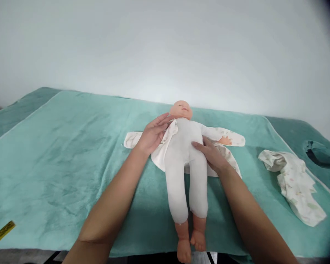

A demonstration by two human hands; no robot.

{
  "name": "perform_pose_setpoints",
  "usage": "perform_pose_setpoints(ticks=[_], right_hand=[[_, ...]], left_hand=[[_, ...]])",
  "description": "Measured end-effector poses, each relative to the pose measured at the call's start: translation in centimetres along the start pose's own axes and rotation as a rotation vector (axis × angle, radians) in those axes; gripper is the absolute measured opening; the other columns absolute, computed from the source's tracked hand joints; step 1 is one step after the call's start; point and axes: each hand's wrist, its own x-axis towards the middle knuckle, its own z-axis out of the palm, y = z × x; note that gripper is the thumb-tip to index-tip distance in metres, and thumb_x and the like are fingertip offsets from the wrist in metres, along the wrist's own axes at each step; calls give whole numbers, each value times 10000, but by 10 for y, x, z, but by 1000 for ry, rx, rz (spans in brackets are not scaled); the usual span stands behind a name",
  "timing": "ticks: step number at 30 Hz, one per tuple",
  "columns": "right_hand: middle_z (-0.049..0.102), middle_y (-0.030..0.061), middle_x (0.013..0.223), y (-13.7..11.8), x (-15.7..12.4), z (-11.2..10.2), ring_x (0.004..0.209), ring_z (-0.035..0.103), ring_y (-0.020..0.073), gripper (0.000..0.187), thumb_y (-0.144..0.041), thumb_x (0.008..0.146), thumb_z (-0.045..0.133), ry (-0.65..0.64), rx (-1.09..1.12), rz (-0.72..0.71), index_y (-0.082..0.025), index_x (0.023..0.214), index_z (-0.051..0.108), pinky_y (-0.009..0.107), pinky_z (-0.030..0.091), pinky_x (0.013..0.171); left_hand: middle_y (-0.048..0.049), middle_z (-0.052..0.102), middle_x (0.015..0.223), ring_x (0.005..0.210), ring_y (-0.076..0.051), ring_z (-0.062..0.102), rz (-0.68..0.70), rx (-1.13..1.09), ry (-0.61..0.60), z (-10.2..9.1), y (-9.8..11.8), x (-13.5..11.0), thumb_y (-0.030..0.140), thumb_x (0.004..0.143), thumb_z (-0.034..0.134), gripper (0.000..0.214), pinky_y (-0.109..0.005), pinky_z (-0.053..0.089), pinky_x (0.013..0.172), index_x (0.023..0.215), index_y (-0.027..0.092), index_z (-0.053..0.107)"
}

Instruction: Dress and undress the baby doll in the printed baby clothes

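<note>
The left hand (154, 134) is loosely curled at the shirt (158, 158) edge by the doll's shoulder, whether pinching cannot be told, while the right hand (213, 154) lies spread along the doll (185, 145)'s side, thumb on its belly, at the centre of the frame. The step seems to be arranging the shirt around the shoulder, calling for a steady body and slack cloth; other crumpled clothing (295, 183) lies at lower right on the green cover (66, 165)
</note>
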Motion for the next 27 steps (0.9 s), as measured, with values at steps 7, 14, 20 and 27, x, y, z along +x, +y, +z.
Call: perform_pose_setpoints(ticks=[7, 14, 20, 27], right_hand=[[718, 55, 1252, 20, 14, 6, 1089, 692, 274, 509, -505, 811, 737, 62, 132, -43, -252, 1244, 651, 423, 574, 953], [689, 32, 1316, 34, 17, 1, 1167, 663, 263, 531, -509, 835, 709, 33, 167, -60, -283, 1307, 614, 405, 559, 976], [677, 31, 1339, 33, 19, -1, 1169, 661, 266, 520, -517, 839, 701, 20, 138, -55, -285, 1296, 611, 405, 558, 977], [682, 24, 1326, 35, 20, -4, 1176, 657, 254, 500, -489, 851, 708, -1, 187, -50, -287, 1298, 607, 395, 545, 1000]], left_hand=[[-110, 655, 1360, 1317, -270, 563, -16, 274, -120, 11, 29, -14, 217, 769, 770, 434, -379, 438, 1112, 1196, 197, 699], [-60, 606, 1334, 1208, -275, 574, 17, 1112, -103, 4, 34, -18, 477, 821, 726, 511, -367, 430, 1035, 1283, 271, 656], [-82, 636, 1130, 1040, -276, 618, 127, 1452, 19, 5, 21, -11, 420, 912, 581, 318, -376, 455, 920, 1147, 225, 668], [-74, 652, 986, 997, -260, 601, 297, 1180, 384, 7, 25, -7, 336, 881, 596, 154, -384, 482, 895, 909, 204, 671]])
